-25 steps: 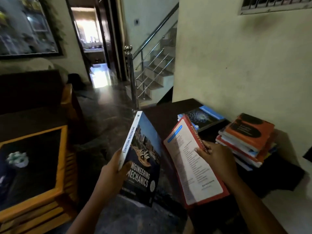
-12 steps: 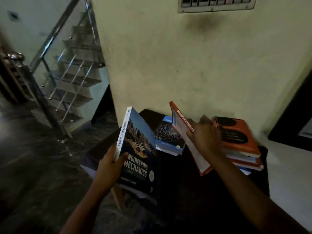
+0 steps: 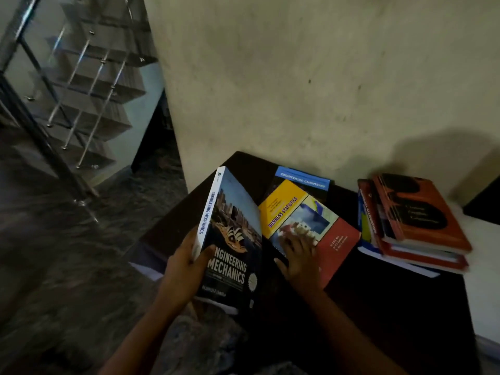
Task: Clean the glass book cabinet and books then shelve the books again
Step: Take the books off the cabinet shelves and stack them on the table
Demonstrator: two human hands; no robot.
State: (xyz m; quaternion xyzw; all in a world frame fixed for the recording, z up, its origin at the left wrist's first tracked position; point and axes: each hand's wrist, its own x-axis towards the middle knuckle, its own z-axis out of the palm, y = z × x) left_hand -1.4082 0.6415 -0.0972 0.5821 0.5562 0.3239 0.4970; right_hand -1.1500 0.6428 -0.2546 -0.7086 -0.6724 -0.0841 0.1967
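My left hand grips the spine of a dark blue Engineering Mechanics book, held upright and tilted above the dark table's left edge. A red and yellow Business Statistics book lies face up on the table, on top of a blue Engineering Chemistry book. My right hand rests flat on the near corner of the Business Statistics cover, fingers spread. To the right stands a stack of several books with an orange one on top.
A cream wall rises directly behind the table. A staircase with a metal railing stands at the left. Dark marble floor lies to the left of the table. A dark frame edge shows at far right.
My right hand has turned the Business Statistics book over and laid it face up on the Engineering Chemistry book. The view swung right towards the wall. My left hand still holds the Engineering Mechanics book.
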